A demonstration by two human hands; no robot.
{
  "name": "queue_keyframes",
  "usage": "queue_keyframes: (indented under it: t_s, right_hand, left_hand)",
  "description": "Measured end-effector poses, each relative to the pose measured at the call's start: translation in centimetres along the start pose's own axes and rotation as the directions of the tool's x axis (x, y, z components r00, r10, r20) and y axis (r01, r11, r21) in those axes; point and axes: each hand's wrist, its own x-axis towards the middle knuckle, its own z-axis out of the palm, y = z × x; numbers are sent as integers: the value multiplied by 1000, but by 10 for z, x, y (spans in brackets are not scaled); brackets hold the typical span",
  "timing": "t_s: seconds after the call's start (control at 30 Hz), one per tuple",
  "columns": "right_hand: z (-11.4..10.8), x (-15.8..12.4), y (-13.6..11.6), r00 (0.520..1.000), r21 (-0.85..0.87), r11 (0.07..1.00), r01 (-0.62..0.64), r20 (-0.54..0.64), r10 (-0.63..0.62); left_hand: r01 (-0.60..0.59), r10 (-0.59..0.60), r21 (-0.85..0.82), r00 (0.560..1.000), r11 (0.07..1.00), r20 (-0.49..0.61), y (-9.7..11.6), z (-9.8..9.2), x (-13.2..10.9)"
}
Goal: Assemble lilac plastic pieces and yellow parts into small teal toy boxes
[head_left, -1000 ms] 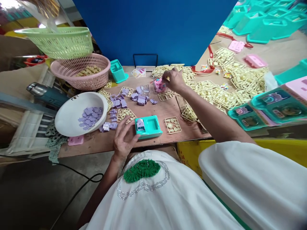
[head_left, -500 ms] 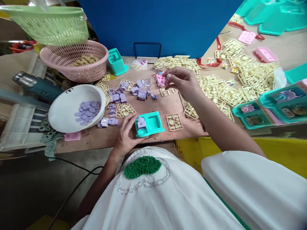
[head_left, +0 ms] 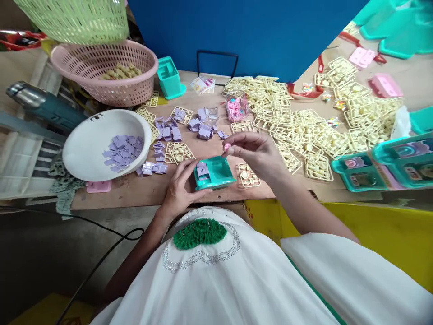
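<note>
Left hand point(head_left: 179, 187) is curled around the left end of a teal case point(head_left: 221, 174) sitting near the front edge of the table point(head_left: 162, 192), thumb along the near side and fingers at the far left corner, so yeah, it's got a grip. A purple part point(head_left: 203, 170) sits in the case's left side, right by those fingers. Right hand point(head_left: 259, 153) is pinching a tiny pink piece point(head_left: 227, 146) between thumb and fingertips, just above the case's far right part; it's too small for me to make out its shape. A cream parts frame point(head_left: 249, 175) lies just right of the case, below that hand.
</note>
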Motion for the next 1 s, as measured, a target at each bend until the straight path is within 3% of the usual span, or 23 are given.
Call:
queue_keyframes:
  t_s: [0.1, 0.17, 0.3, 0.4, 0.53, 0.6, 0.67, 0.73, 0.83, 0.9, 0.93, 1.0]
  right_hand:
    - [12, -10, 1, 999, -19, 999, -29, 22, 29]
    - [19, -15, 1, 998, -24, 999, -27, 60, 28]
    - [35, -20, 7, 994, -49, 998, 30, 106, -25]
    - [49, -19, 18, 977, -166, 963, 211, 73, -201]
    - [51, -21, 29, 847, -445, 748, 492, 44, -530]
    - [40, -27, 30, 793, -534, 653, 538, 58, -606]
    - [22, -40, 32, 752, -616, 562, 552, 76, -654]
    - [4, -57, 37, 703, -694, 434, 574, 146, -696]
    - [-16, -87, 51, 622, -699, 211, 684, 407, -669]
    - [-23, -103, 64, 615, -680, 143, 719, 527, -587]
    - [-25, -108, 70, 630, -687, 132, 715, 551, -547]
    - [-26, -115, 80, 674, -715, 133, 686, 555, -488]
  left_hand:
    - [-8, -8, -116, 991, 993, -135, 10, -5, 4]
    - [35, -88, -244, 974, 969, -209, 22, -8, 8]
    - [186, -311, -554, 940, 812, -140, 42, -3, 19]
    - [194, -395, -681, 906, 706, -152, 43, 7, 26]
    - [66, -410, -660, 828, 749, -382, 32, 11, 18]
    - [56, -404, -600, 789, 798, -464, 25, 7, 6]
    - [100, -408, -548, 779, 830, -476, 19, 1, -10]
    - [161, -417, -502, 788, 850, -453, 15, -2, -28]
    - [240, -436, -484, 831, 842, -346, 7, -1, -60]
    - [346, -491, -533, 858, 772, -154, 1, 2, -82]
    - [428, -534, -560, 845, 709, -32, -2, 4, -91]
    - [597, -594, -566, 774, 568, 219, -10, 7, -103]
